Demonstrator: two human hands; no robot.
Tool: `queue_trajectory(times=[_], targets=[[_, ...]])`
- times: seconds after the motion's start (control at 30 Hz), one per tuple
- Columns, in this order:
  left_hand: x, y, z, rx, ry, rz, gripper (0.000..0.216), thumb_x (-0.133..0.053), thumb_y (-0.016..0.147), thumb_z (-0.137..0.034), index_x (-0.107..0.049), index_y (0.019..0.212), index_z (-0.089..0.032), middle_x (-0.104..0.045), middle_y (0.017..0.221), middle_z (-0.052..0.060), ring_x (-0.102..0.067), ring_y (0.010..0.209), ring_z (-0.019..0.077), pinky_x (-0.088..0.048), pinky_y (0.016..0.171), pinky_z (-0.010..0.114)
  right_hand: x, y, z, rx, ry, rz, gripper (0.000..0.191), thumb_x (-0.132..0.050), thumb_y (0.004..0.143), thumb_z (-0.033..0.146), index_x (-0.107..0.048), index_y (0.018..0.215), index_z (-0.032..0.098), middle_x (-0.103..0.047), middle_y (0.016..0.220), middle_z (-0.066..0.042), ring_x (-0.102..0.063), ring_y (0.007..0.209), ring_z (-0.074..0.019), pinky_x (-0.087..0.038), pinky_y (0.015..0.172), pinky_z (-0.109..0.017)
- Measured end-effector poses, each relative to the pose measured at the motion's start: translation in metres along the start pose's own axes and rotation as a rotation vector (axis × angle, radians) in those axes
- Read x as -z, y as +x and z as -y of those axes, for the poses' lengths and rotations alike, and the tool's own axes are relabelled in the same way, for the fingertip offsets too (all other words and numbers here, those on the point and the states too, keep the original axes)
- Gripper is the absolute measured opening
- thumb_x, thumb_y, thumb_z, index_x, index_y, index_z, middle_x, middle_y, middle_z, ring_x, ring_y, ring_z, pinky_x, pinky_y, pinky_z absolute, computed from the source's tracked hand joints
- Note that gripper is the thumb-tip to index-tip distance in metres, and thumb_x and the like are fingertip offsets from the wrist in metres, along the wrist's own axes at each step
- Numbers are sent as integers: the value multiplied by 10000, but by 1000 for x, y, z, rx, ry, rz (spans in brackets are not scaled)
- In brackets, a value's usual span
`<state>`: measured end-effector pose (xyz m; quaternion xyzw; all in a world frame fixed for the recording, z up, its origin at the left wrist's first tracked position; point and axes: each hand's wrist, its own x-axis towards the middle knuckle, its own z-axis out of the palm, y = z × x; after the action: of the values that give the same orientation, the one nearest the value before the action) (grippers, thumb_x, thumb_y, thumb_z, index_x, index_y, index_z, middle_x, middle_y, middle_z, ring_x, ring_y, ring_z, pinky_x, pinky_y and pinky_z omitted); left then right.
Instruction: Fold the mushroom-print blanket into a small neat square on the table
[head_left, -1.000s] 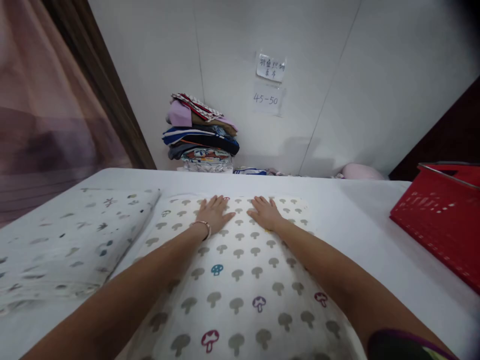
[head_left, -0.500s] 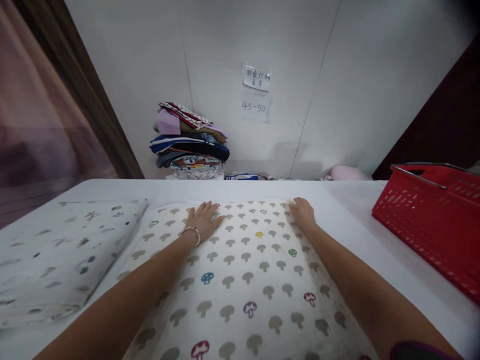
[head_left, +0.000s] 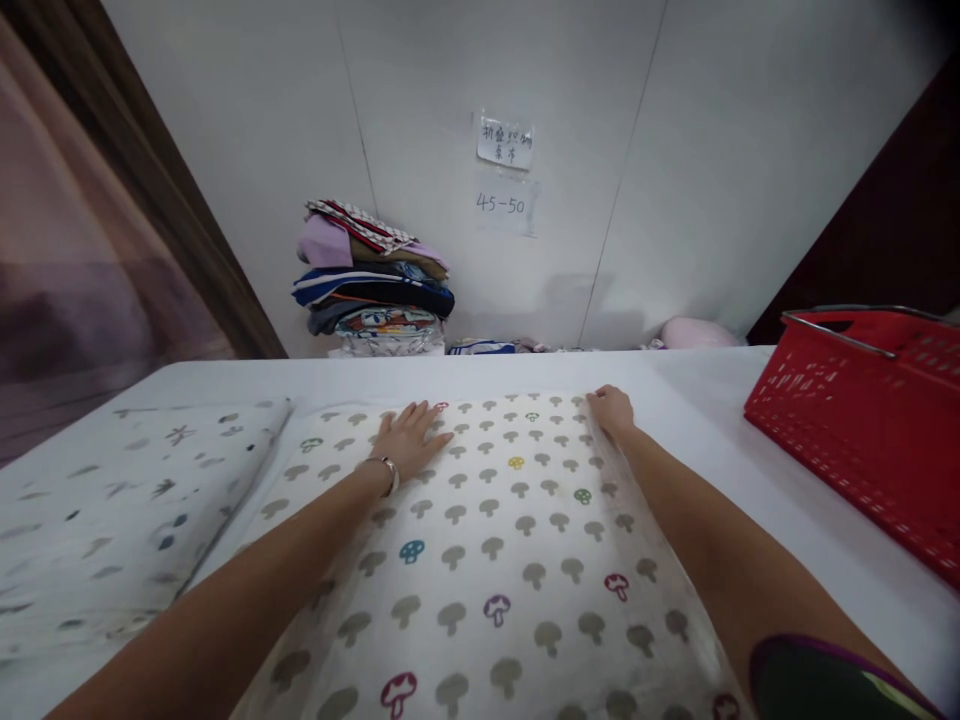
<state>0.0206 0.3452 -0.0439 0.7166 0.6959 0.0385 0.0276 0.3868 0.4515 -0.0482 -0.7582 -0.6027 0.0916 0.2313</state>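
Note:
A white cloth (head_left: 465,540) printed with mushrooms, mostly grey with a few coloured ones, lies spread on the table in front of me. My left hand (head_left: 409,440), a bracelet at its wrist, rests flat on the cloth near its far edge, fingers spread. At the far right corner my right hand (head_left: 613,408) has its fingers curled in on the cloth's edge; the fingertips are partly hidden. On the left lies a folded white cloth (head_left: 112,510) with a leaf-like print, partly covered by my left forearm.
A red plastic basket (head_left: 855,430) with a metal handle stands at the right on the white table (head_left: 697,400). Beyond the far edge is a stack of folded fabrics (head_left: 375,285). Paper signs (head_left: 505,143) hang on the wall. A curtain (head_left: 97,230) hangs at left.
My right hand has moved slightly, its fingers now more curled at the cloth's corner, and that right edge looks straighter. My left hand stays flat. The view has shifted a little.

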Motion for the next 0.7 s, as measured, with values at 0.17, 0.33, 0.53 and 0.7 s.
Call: queue_trajectory(times=[0.17,0.33,0.53,0.7], targets=[[-9,7,0,19,-3,69,726,-238,816,-668,-255,1422,-270,-199,1505,34,-122,1390,257,-84,1099,510,-1,3,2,-16,-46,43,325,-467,790,342,-679,975,180,-661,1023,-115,-564,1001,-278,-427,809,-371],[-9,6,2,13,-6,60,752,-214,806,-690,-234,1429,-270,-191,1507,30,-117,1391,262,-83,1101,514,3,-9,12,28,-77,19,451,-425,828,324,-542,1221,137,-554,1240,-136,-444,1185,-289,-355,944,-426],[-15,8,5,-8,-16,38,737,-221,812,-679,-232,1429,-278,-202,1504,33,-120,1390,261,-83,1103,509,-5,-69,15,494,-232,135,570,-309,901,468,-348,1381,165,-231,1492,-77,-117,1378,-233,-105,1087,-460],[8,15,-3,68,-29,109,714,-245,808,-669,-260,1417,-297,-191,1506,42,-148,1385,267,-148,1083,524,5,-100,26,484,-310,324,622,-248,898,553,-318,1400,193,-227,1493,-85,-155,1373,-242,-100,1085,-486]])
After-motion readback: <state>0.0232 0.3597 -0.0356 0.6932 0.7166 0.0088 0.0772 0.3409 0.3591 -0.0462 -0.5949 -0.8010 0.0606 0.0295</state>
